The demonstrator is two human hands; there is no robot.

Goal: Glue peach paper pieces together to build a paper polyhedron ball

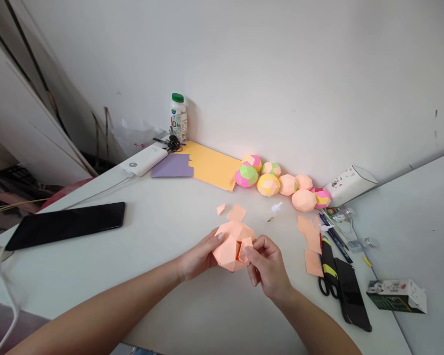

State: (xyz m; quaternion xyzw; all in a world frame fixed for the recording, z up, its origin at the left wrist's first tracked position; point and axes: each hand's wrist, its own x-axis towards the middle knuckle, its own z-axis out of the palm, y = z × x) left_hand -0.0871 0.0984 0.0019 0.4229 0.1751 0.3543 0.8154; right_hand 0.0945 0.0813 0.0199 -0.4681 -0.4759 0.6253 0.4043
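A faceted peach paper ball is held above the table, with a dark gap in its right side. My left hand is closed round the ball's left side, thumb on top. With thumb and fingers, my right hand pinches a small peach paper flap at the gap; whether the flap is joined to the ball I cannot tell. Just beyond the ball lie a peach paper square and a smaller peach scrap.
Finished-looking paper balls line the wall. On the right are peach sheets, scissors, a black phone and pens. Yellow card, purple card, a power bank, a bottle and a black tablet lie left.
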